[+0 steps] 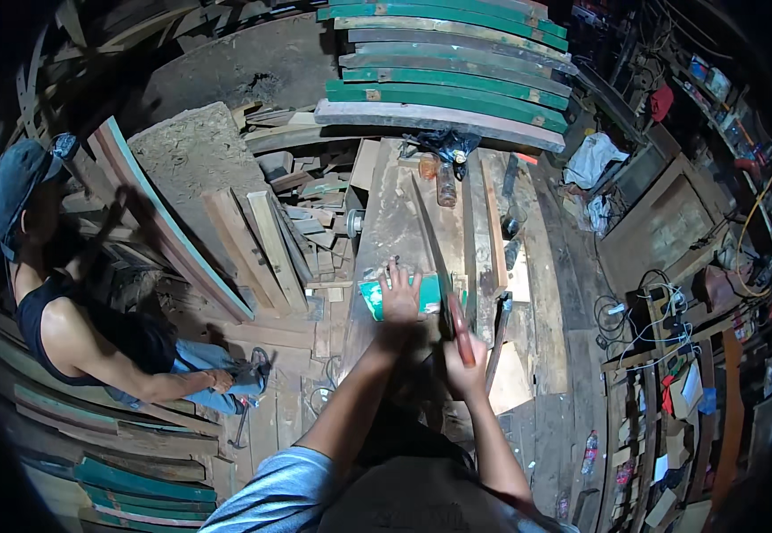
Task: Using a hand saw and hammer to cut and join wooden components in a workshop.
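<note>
Handsaw [436,249]: centre of frame, blade running up and slightly left from its reddish-brown handle [461,333]. My right hand [466,369], just right of lower centre, is closed around that handle; some blur here, so exact finger positions cannot be told. My left hand [400,298] is palm down, fingers spread, on a green-painted board [372,300] at centre; it grasps nothing. The blade stands just to the right of this hand. Whether the teeth touch the board: cannot tell.

Support: wooden workbench [395,226], centre. At its far end, upper centre: amber jar [428,166], clear bottle [445,188] beside it, and a black plastic bag [450,145] behind both. A long timber strip [494,231] lies right of the blade.

Surroundings: stacked green planks [448,92] along the top; offcuts [317,222] left of the bench; a co-worker [84,338] in a dark sleeveless top at frame left, well apart from my hands.
</note>
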`<state>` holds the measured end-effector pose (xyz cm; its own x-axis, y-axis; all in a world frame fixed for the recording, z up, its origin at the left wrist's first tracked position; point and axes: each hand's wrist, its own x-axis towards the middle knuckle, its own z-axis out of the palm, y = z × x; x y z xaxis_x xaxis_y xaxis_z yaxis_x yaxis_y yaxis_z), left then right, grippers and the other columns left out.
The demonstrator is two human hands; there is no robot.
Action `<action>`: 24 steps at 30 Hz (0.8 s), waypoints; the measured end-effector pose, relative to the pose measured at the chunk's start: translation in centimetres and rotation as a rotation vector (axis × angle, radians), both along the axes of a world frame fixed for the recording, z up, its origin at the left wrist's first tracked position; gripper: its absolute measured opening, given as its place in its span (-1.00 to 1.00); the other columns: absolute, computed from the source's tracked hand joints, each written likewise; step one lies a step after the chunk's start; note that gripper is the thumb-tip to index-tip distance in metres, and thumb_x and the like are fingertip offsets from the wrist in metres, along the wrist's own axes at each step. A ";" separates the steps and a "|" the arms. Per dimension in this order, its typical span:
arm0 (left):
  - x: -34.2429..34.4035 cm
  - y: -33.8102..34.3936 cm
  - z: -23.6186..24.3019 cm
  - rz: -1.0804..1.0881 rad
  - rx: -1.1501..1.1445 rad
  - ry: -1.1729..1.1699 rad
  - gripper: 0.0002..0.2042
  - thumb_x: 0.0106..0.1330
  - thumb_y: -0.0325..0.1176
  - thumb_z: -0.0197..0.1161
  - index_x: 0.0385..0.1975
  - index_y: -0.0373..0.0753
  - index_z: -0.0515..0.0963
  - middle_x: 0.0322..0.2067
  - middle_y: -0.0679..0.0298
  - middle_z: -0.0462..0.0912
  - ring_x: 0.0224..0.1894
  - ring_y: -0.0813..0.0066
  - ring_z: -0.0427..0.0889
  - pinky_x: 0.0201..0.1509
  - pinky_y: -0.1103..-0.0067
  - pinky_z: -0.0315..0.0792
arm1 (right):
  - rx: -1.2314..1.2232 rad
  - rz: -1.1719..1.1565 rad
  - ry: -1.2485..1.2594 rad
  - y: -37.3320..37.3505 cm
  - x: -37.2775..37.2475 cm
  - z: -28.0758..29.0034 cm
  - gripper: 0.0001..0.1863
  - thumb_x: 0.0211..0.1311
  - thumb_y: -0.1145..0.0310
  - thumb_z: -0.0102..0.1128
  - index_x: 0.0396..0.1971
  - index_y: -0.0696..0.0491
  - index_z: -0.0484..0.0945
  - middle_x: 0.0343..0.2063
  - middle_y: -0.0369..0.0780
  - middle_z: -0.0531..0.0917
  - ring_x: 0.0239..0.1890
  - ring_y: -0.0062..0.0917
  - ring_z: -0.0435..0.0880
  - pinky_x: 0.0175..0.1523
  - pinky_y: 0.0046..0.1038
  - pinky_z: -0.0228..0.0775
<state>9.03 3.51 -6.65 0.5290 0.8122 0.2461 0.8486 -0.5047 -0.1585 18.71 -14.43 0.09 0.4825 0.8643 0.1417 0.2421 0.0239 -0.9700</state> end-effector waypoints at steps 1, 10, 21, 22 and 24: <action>0.7 -0.3 0.6 -0.019 -0.037 -0.020 -0.20 0.00 0.16 0.48 0.24 -0.09 0.41 0.12 0.02 0.45 0.47 -0.10 0.16 0.34 0.04 0.18 | 0.096 -0.051 -0.028 2.9 0.5 -1.0 -0.77 0.19 0.48 0.20 -0.61 0.14 0.38 -0.68 -0.34 0.38 -0.56 -0.70 0.32 -0.46 -0.43 0.22; -0.1 0.1 0.7 -0.086 0.048 -0.194 -0.63 0.39 -0.22 0.01 0.15 -0.11 0.51 0.06 -0.02 0.48 0.42 -0.14 0.25 0.30 0.08 0.19 | -0.028 -0.014 0.046 -6.6 -0.4 -2.5 -0.79 0.16 0.50 0.21 -0.60 0.15 0.39 -0.70 -0.36 0.34 -0.57 -0.71 0.30 -0.49 -0.43 0.18; -0.2 0.1 0.5 -0.040 -0.043 -0.115 -0.42 0.17 0.02 0.33 0.17 -0.07 0.44 0.06 0.04 0.48 0.48 -0.12 0.15 0.35 0.01 0.14 | -0.021 -0.054 -0.124 -2.1 -0.1 1.8 -0.80 0.13 0.53 0.22 -0.62 0.17 0.40 -0.70 -0.30 0.35 -0.60 -0.62 0.34 -0.46 -0.41 0.23; 0.2 -0.4 1.7 -0.059 -0.153 -0.102 -0.22 -0.01 0.13 0.48 0.23 -0.07 0.42 0.07 0.06 0.47 0.48 -0.11 0.16 0.36 0.04 0.13 | -0.045 -0.083 -0.051 -0.1 0.5 0.8 -0.72 0.12 0.51 0.24 -0.67 0.13 0.33 -0.71 -0.30 0.35 -0.62 -0.64 0.32 -0.49 -0.40 0.19; 0.4 -0.2 1.0 -0.009 -0.150 -0.078 0.09 -0.39 0.25 0.61 0.29 -0.04 0.36 0.13 0.09 0.44 0.49 -0.08 0.12 0.38 0.06 0.11 | -0.002 -0.083 -0.027 3.5 0.8 0.4 -0.69 0.13 0.50 0.27 -0.67 0.11 0.31 -0.73 -0.33 0.32 -0.63 -0.67 0.28 -0.50 -0.42 0.14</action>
<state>9.47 3.34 -5.61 0.5200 0.8385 0.1627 0.8510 -0.5250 -0.0144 19.48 -10.97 0.46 0.5485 0.8218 0.1542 0.2693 0.0010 -0.9631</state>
